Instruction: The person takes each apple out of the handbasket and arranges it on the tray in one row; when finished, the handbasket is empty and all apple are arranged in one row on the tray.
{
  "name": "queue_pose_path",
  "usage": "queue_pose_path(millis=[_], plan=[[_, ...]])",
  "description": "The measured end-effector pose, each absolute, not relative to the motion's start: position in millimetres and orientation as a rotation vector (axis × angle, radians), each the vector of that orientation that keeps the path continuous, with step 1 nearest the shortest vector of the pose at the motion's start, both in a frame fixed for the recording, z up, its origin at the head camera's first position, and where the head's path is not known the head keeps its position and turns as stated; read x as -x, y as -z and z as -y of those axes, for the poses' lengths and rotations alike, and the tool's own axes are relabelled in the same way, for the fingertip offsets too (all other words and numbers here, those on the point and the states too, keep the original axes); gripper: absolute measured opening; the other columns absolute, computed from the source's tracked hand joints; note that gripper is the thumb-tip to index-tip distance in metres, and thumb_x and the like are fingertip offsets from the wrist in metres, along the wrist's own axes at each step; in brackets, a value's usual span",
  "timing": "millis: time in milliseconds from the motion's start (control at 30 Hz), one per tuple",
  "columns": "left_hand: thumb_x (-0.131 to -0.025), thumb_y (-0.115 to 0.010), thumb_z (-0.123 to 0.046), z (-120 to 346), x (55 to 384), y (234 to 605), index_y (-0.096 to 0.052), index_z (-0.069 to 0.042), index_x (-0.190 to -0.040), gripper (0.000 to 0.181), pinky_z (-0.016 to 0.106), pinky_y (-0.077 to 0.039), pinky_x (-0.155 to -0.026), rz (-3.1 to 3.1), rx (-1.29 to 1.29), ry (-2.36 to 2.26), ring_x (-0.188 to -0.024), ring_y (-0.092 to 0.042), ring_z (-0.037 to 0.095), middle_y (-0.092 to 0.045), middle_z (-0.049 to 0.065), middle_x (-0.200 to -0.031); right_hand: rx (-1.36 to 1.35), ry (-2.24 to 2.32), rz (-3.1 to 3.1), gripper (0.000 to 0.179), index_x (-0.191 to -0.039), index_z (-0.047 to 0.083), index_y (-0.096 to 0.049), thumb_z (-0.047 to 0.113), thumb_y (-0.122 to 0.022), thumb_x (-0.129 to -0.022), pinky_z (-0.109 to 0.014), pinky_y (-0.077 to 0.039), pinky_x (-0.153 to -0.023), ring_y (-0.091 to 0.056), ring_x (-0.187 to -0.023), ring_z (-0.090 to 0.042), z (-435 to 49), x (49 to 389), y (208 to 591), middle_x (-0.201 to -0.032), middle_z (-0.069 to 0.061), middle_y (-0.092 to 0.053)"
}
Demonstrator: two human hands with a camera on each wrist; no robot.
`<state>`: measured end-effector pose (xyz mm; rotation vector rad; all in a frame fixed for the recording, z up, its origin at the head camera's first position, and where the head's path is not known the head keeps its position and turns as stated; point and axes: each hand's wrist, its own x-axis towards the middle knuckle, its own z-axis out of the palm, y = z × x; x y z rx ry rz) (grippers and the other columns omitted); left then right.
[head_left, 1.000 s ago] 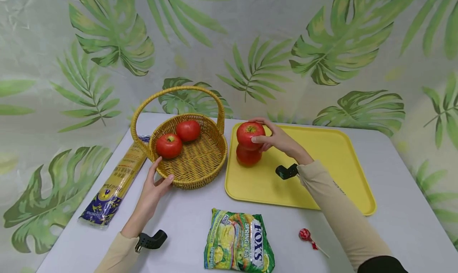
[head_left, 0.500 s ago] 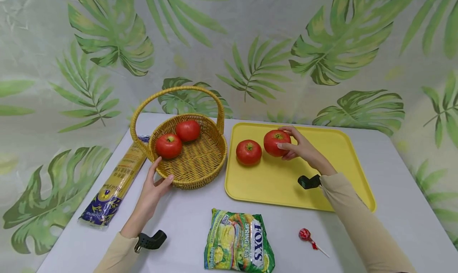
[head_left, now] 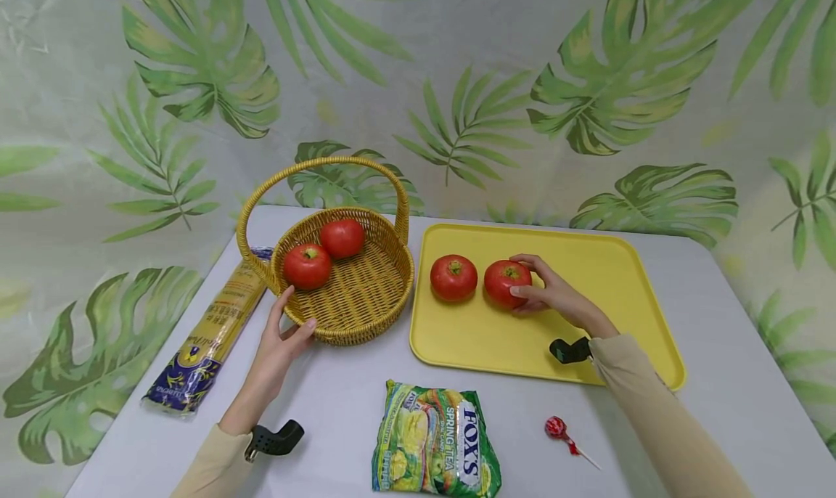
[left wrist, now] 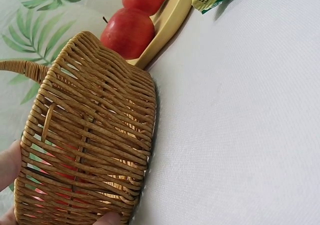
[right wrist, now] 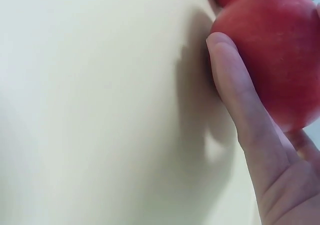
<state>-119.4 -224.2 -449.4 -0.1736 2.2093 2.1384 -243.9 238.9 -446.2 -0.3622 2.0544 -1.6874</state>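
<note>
On the yellow tray [head_left: 588, 338], my right hand [head_left: 555, 295] grips a red apple [head_left: 504, 283], with the thumb along its near side [right wrist: 232, 70] and fingers over the back. A second apple [head_left: 453, 278] sits just left of it. My left hand [head_left: 281, 345] rests against the near-left wall of the wicker basket [head_left: 366, 331], thumb and index finger spread at the rim. In the left wrist view another fingertip [left wrist: 108, 219] touches lower on the basket's woven side [left wrist: 90, 135]. Two more apples, one in front [head_left: 308, 266] and one behind [head_left: 342, 238], lie inside the basket.
Left of the basket lies a spaghetti packet [head_left: 209, 338], partly behind the basket's handle [head_left: 326, 161]. A green bag of FOX'S sweets [head_left: 436, 440] lies at the front middle of the white table [head_left: 339, 411]. Right of it is a lollipop [head_left: 557, 428]. Leaf-printed cloth hangs behind.
My right hand has carried its apple from over the other tray apple to the right and down onto the tray beside it. My left hand has stayed at the basket.
</note>
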Motion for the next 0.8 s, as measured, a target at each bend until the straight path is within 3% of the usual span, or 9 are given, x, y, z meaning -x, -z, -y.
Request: queue_pose_path(millis=[633, 800], plan=[[-0.098, -0.057, -0.017, 224, 119, 449, -0.008, -0.022, -0.155, 0.076, 0.047, -0.034, -0.105, -2.200, 0.192, -2.145, -0.133, -0.030, 0.036, 0.009, 0.004, -0.157, 0.410, 1.519, -2.162, 0.066, -0.146, 0.008, -0.022, 0.019, -0.062, -0.095, -0.050, -0.056, -0.072, -0.064, -0.078, -0.047, -232, 241, 424, -0.147, -0.023, -0.019], [-0.098, -0.057, -0.016, 224, 119, 450, -0.007, -0.021, -0.155, 0.076, 0.047, -0.033, -0.105, -2.186, 0.184, -2.160, -0.133, -0.030, 0.035, 0.009, 0.004, -0.157, 0.505, 1.588, -2.203, 0.057, -0.143, 0.006, -0.029, 0.016, -0.060, -0.096, -0.048, -0.057, -0.072, -0.065, -0.079, -0.042, -229, 243, 409, -0.145, -0.024, -0.028]])
